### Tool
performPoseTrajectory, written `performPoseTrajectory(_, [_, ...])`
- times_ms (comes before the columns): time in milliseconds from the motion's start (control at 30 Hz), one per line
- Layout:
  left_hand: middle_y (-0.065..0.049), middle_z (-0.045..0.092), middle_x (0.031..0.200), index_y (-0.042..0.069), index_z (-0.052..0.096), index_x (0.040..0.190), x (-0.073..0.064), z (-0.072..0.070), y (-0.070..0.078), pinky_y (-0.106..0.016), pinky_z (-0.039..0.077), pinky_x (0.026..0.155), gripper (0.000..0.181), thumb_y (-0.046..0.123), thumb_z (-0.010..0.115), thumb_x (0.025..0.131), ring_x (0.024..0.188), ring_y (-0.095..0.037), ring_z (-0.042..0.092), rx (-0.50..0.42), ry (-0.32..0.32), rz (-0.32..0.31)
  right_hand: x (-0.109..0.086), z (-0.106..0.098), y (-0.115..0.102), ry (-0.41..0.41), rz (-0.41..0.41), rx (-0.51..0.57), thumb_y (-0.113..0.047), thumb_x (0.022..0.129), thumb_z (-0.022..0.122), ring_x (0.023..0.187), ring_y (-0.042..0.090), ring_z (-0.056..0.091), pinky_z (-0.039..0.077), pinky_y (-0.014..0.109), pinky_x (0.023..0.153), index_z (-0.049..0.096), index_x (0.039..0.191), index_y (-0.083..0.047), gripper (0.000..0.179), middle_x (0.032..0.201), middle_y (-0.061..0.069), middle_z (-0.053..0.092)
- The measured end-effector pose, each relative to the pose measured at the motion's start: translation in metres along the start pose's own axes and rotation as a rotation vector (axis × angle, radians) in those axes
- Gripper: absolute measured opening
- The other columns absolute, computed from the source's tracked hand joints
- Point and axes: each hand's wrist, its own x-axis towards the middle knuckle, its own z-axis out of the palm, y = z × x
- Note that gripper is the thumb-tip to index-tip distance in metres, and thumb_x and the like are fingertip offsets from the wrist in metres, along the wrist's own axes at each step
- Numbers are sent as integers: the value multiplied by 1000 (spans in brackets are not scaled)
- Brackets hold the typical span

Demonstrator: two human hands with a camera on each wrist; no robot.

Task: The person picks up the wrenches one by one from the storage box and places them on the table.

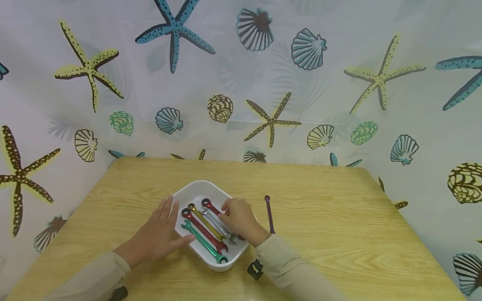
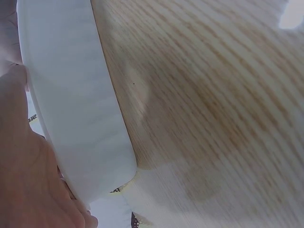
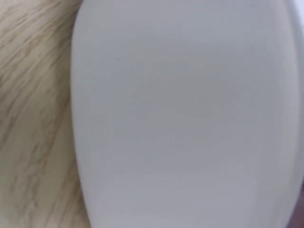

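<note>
Wrenches (image 1: 204, 230) lie side by side in the white tray (image 1: 202, 187) on the table (image 1: 339, 209) in front of you: green, red, yellow, silver and one more red. The purple wrench (image 1: 269, 215) lies outside, right of the tray. Your left hand (image 1: 156, 234) has its fingers out straight, resting at the tray's left side, thumb over the edge. That looks good for stopping a slide, so press lightly. Your right hand (image 1: 241, 217) has bent fingers over the far-right red wrench (image 1: 213, 208) (its ring end pokes out past them), but I can't tell if they pinch it. For a good hold, put thumb and finger on both sides of its thin middle. If you lift, go straight up, so it won't knock the silver wrench (image 1: 218, 225) close beside it.
</note>
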Motion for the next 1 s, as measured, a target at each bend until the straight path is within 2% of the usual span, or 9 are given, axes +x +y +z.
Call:
performPoseTrajectory(200, [-32,8,155,-11,19,147,0,0,0,-59,16,113,107,74,41,86,143,-48,6,-1,-2,2,1,10,2,13,21,-69,-16,85,71,57,10,53,43,22,47,69,96,0,19,72,2,61])
performPoseTrajectory(400, [-32,7,155,-11,19,148,1,1,0,-59,15,114,108,75,41,86,143,-47,4,-8,-13,-4,1,20,5,59,-4,-151,-16,85,70,59,11,50,41,24,50,68,88,-3,13,71,1,57])
performPoseTrajectory(633, [-31,6,155,-11,19,148,1,1,0,-59,14,114,107,74,41,86,143,-47,3,-15,-18,-8,4,31,10,111,-79,-292,-16,85,70,55,11,44,38,23,49,60,68,-8,21,63,-1,49])
performPoseTrajectory(900, [-32,8,155,-11,21,147,1,0,1,-59,15,114,106,73,42,87,143,-48,5,-16,-6,-3,3,35,11,110,-159,-529,-13,86,66,60,13,49,47,27,57,65,77,-7,12,68,2,55])
performPoseTrajectory(1000, [-32,8,154,-12,21,147,1,1,0,-59,15,113,106,73,43,87,142,-48,5,-13,-3,0,2,35,10,97,-179,-567,-9,83,66,62,14,49,48,27,58,65,77,-7,7,68,3,56])
